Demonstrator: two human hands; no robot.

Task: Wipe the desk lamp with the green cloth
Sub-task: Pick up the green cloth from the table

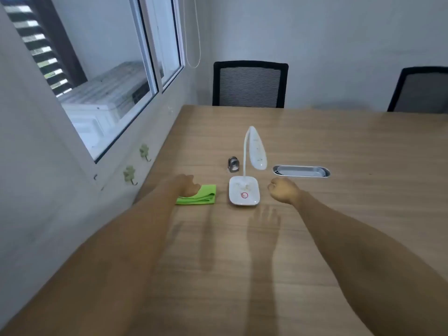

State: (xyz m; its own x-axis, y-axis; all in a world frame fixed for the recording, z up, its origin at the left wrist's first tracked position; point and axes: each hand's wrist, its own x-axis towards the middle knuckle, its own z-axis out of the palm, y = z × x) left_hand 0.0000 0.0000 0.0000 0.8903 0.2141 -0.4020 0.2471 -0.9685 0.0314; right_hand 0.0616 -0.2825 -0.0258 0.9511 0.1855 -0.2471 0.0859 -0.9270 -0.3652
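A white desk lamp (244, 192) with a square base, a red ring button and a bent neck stands on the wooden table (339, 146). Its head (257, 151) points down toward me. A folded green cloth (203, 196) lies flat to the left of the base. My left hand (186, 185) rests on the cloth's left part with fingers curled; whether it grips the cloth is unclear. My right hand (284, 190) hovers just right of the lamp base, fingers curled into a loose fist, holding nothing.
A small metal object (234, 164) sits behind the lamp base. A grey cable tray slot (301, 171) is set into the table at the right. Two black chairs (249, 84) stand at the far edge. The wall and a window run along the left.
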